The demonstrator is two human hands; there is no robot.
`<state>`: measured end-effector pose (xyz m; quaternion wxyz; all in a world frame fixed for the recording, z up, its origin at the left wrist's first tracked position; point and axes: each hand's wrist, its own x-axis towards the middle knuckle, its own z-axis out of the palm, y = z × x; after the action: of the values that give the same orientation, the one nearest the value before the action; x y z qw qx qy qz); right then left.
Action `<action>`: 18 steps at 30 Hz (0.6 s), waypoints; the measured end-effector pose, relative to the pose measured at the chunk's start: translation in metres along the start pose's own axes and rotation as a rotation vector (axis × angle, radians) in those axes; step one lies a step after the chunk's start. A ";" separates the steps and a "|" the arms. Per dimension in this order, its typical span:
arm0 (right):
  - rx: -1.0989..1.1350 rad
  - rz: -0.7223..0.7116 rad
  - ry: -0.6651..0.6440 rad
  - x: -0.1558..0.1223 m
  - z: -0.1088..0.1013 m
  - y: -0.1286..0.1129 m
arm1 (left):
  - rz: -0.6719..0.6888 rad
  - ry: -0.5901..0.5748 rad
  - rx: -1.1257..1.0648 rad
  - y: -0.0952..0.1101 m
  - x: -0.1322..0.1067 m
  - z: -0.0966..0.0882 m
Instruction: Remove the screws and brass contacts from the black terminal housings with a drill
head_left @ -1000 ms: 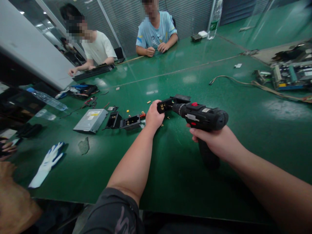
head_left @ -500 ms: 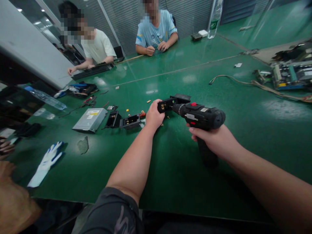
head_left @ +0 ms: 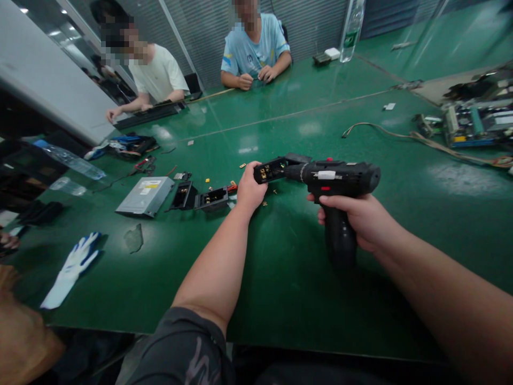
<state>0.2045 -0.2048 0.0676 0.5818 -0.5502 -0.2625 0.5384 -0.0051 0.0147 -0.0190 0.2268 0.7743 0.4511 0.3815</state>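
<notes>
Above the green bench (head_left: 304, 289), both my forearms reach forward from the near edge, my hands held up over the surface. My left hand (head_left: 249, 188), just left of centre, has its fingers (head_left: 250, 174) curled and pressed together over a black plastic housing (head_left: 269, 171) with brass contacts in its open face. My right hand (head_left: 352, 214) closes around the grip of a black cordless drill (head_left: 340, 179), its fingers (head_left: 335, 202) wrapped side by side just beneath the body. The drill sits level, its long axis running left to right, chuck pointing left into the end of the housing, handle dropping toward me.

Just beyond the housing lies a second black piece (head_left: 298, 158). To the left on the bench rest two open black cases (head_left: 196, 197), a silver optical drive (head_left: 145, 196) and a white work glove (head_left: 71, 270) with blue coating. Far right sits a circuit board (head_left: 476, 124). Across the bench, two co-workers (head_left: 204, 53) sit with their hands resting there.
</notes>
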 end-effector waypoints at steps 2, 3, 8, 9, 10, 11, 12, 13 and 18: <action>0.013 0.001 -0.009 0.002 -0.002 0.000 | -0.018 -0.003 -0.008 0.000 0.000 -0.001; 0.020 -0.001 -0.014 0.003 -0.003 0.000 | -0.025 -0.003 -0.011 0.000 0.000 -0.001; 0.034 0.024 -0.012 0.007 -0.004 0.000 | -0.035 0.005 -0.022 -0.002 0.001 -0.001; 0.033 0.030 -0.011 0.008 -0.004 0.000 | -0.035 0.006 -0.025 -0.003 0.001 0.000; 0.035 0.039 -0.012 0.009 -0.005 -0.001 | -0.036 0.007 -0.027 -0.004 0.001 0.000; 0.043 0.049 -0.016 0.010 -0.006 -0.002 | -0.038 0.007 -0.029 -0.005 0.001 -0.001; 0.055 0.061 -0.021 0.011 -0.008 -0.003 | -0.042 0.005 -0.030 -0.006 0.001 -0.001; 0.070 0.077 -0.027 0.013 -0.010 -0.004 | -0.047 0.001 -0.029 -0.006 0.000 -0.001; 0.109 0.141 -0.052 0.021 -0.020 -0.004 | -0.052 -0.014 -0.025 -0.010 -0.002 -0.004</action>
<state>0.2303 -0.1918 0.0599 0.5647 -0.5207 -0.2084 0.6054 -0.0141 0.0175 -0.0241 0.2494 0.7621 0.4647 0.3755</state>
